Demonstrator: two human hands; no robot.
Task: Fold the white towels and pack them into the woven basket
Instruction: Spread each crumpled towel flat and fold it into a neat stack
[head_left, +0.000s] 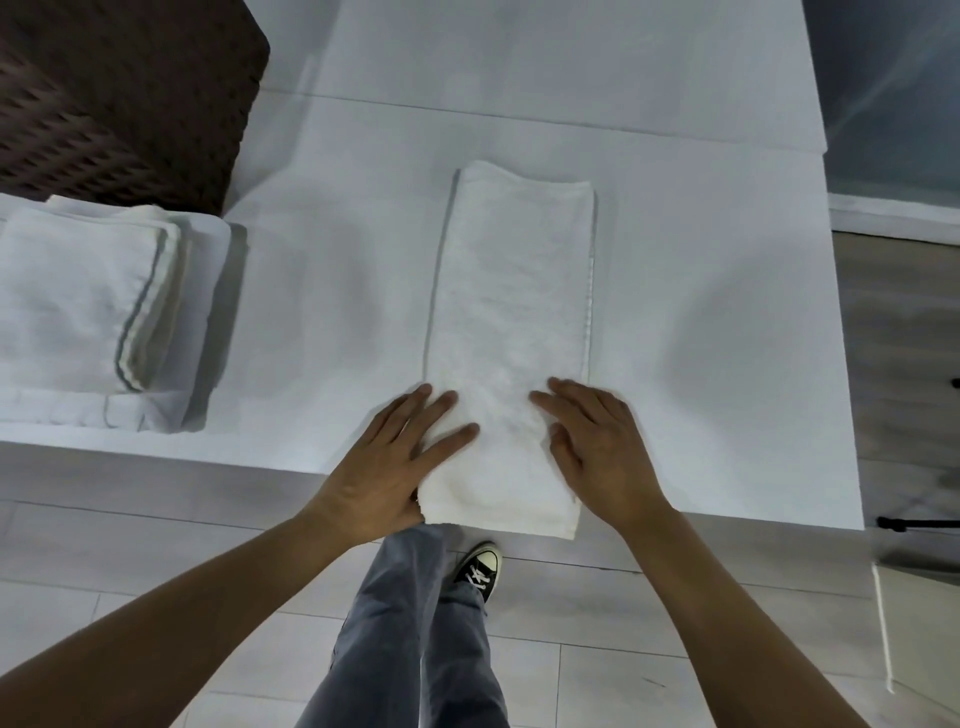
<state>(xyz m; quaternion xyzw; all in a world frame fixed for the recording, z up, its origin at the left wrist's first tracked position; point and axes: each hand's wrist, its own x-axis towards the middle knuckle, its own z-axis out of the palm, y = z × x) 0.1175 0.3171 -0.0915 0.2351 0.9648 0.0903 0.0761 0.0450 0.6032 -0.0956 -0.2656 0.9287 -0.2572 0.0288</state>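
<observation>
Towel (511, 322), white and folded into a long narrow strip, lies lengthwise on the white counter (701, 312), its near end at the front edge. Your left hand (387, 467) and right hand (597, 452) press flat on that near end from either side, fingers (452, 400) straight and slightly spread, gripping nothing. Folded towels (78, 296) are stacked at your left, just before the dark woven basket (119, 98).

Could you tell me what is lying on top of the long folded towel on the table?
Both hands rest flat on the towel's near end: left hand, right hand. Nothing else lies on it.
</observation>
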